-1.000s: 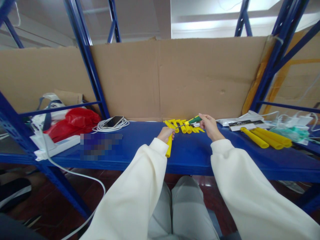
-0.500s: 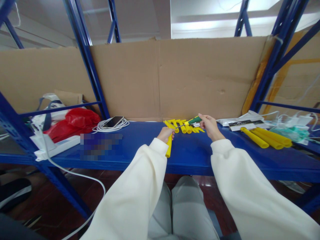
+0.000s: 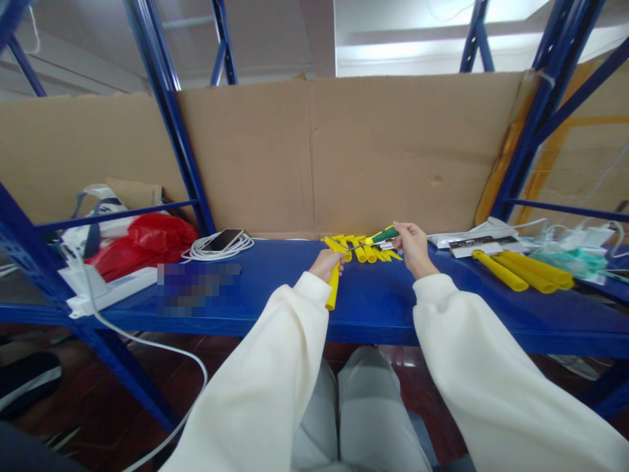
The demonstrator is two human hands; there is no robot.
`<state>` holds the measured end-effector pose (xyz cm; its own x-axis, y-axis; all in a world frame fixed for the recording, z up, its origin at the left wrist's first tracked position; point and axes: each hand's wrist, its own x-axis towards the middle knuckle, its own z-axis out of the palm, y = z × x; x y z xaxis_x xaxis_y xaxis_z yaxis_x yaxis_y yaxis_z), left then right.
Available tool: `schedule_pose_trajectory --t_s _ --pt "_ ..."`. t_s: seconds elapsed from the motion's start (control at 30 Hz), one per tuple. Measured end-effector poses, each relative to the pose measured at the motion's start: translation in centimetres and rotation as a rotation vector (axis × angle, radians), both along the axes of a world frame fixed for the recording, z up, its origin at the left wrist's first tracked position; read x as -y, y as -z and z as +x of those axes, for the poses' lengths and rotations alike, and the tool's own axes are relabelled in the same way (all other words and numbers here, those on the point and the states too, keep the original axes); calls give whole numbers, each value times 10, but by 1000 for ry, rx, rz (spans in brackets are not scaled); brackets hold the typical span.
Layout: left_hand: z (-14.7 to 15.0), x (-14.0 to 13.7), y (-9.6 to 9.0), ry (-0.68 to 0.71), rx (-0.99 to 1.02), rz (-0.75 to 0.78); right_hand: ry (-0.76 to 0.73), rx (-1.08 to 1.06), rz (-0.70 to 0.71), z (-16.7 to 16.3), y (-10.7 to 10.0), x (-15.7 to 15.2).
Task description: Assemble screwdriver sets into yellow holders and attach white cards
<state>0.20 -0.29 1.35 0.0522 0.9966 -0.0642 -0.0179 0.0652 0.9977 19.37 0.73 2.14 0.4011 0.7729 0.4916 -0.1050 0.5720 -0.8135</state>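
Observation:
My left hand (image 3: 325,263) is closed around a yellow tube-like handle (image 3: 333,295), whose lower end sticks out below the fist toward the shelf's front. In my right hand (image 3: 413,248) is a screwdriver (image 3: 384,235) with a green and yellow grip, gripped at its butt end. Its metal shaft slants down to the left and meets the top of my left fist; the exact contact of the tip is too small to make out. Behind both hands, several yellow pieces (image 3: 361,253) of the same sort lie in a row on the blue shelf (image 3: 285,278).
More yellow handles (image 3: 515,278) lie to the right, near a white package (image 3: 479,242) and a greenish plastic bag (image 3: 584,259). On the left are a phone (image 3: 223,240) on a coiled white cable, a red bag (image 3: 147,239) and a white power strip (image 3: 118,288). Cardboard (image 3: 393,157) walls the back.
My right hand has shifted very slightly, with the screwdriver still in it. My left hand and the yellow handle stay in the same place.

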Motion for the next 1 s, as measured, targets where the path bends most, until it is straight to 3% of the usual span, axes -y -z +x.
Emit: schedule_pose_trajectory --t_s 0.2,0.53,0.8,1.0 --pt "0 3 -2 -21 -25 -13 -2 -4 59 0 -1 0" --pt "-1 4 -4 -26 -41 -16 69 46 -75 1 0 0" --pt "0 7 -5 -29 -28 2 72 141 -302 -4 -1 7" --pt "1 8 -6 -28 -36 -5 -18 430 -611 -7 0 15"
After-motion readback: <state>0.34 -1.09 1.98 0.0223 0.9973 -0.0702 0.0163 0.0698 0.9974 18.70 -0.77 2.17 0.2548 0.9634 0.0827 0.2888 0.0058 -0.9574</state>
